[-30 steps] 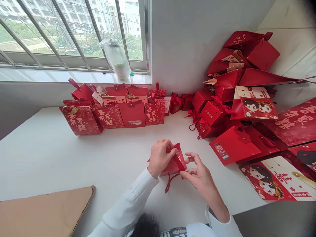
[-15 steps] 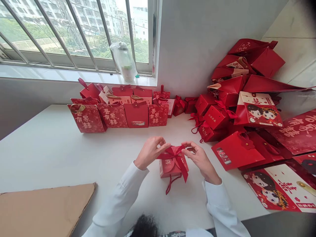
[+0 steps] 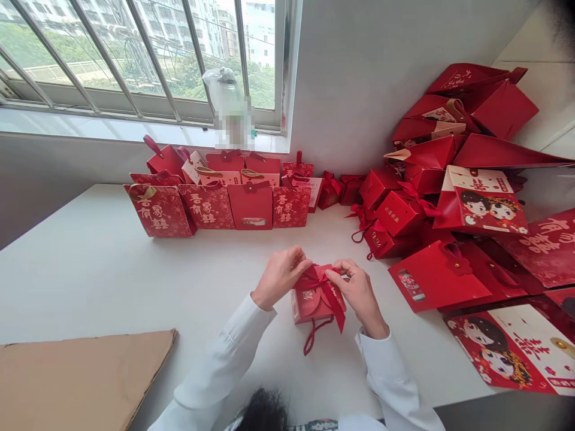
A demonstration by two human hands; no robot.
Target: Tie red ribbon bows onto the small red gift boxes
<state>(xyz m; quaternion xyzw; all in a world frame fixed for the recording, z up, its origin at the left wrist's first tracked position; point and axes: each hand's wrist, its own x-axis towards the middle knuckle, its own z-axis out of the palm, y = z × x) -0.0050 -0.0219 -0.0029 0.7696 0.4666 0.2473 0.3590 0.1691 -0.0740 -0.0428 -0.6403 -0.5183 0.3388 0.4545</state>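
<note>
A small red gift box (image 3: 311, 305) with pale lettering stands on the white table in front of me. A red ribbon (image 3: 333, 305) is tied in a bow across its top, one tail hanging down the front. My left hand (image 3: 283, 272) pinches the bow's left side between thumb and fingers. On the right side of the bow, my right hand (image 3: 357, 290) grips the ribbon near the knot. A twisted red cord handle (image 3: 309, 341) droops from the box's near side onto the table.
Several red gift bags (image 3: 206, 206) stand in rows below the barred window. To the right lies a heap of red boxes (image 3: 398, 212), bags and a flat printed bag (image 3: 507, 347). A cardboard sheet (image 3: 85, 377) covers the front left of the white table (image 3: 90, 263).
My right hand has closed its fingers on the ribbon and moved in toward the knot. The left hand stays at the bow's left side. The view has shifted slightly.
</note>
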